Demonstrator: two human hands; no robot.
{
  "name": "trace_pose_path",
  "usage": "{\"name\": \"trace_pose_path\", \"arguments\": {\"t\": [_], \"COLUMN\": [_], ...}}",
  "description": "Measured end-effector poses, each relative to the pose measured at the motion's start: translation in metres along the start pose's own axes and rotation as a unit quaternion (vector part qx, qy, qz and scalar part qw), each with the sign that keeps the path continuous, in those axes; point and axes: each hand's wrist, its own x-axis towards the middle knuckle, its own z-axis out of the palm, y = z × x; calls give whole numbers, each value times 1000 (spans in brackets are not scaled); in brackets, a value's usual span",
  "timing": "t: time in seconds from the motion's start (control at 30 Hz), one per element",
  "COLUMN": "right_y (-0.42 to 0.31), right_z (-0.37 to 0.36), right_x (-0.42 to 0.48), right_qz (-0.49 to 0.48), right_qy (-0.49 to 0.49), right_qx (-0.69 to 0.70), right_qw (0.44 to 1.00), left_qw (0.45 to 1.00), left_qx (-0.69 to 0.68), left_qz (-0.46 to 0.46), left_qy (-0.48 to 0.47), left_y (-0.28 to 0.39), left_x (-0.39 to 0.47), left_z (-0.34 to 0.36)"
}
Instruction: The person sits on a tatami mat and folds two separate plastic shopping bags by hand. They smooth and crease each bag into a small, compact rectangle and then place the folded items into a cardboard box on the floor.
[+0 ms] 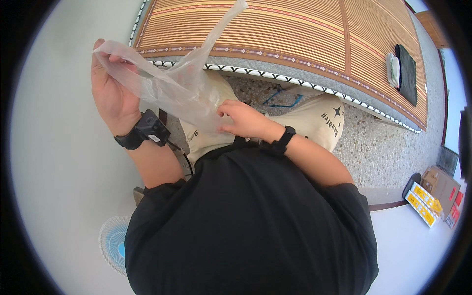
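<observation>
A thin translucent plastic carrier bag (177, 92) is stretched out above my lap, one of its handles pointing up over the bed's edge. The other handle loops over the fingers of my left hand (116, 92), which is raised beside the wall with its palm facing the bag. At the bag's lower end, my right hand (241, 118) pinches the plastic between thumb and fingers. A black device is strapped to my left wrist, and a black band circles my right one. Faint reddish printing shows on the bag.
Ahead lies a bed with a striped bamboo mat (258, 33); a folded black item (407, 75) and a clear plastic packet (393, 70) rest at its right. A fan (112, 243) stands behind at left. Cardboard boxes (442, 188) are at far right. Blue straps (284, 105) lie under the bed's edge.
</observation>
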Motion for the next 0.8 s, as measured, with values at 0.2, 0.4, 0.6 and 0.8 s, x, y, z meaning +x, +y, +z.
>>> {"name": "trace_pose_path", "arguments": {"t": [0.2,0.4,0.6,0.8], "right_y": [11,-10,-35,-65], "right_z": [-11,-78,-164,-243], "right_x": [2,-7,-29,-36], "right_qz": [200,230,233,70], "right_qy": [45,202,278,444], "right_qx": [221,488,372,265], "right_qw": [953,817,855,853], "left_qw": [989,988,970,982], "left_qx": [86,69,208,172], "left_qz": [84,104,-12,-20], "left_qy": [82,88,123,79], "left_y": [20,33,9,-15], "left_x": [-10,-17,6,70], "left_z": [-9,-36,-39,-33]}}
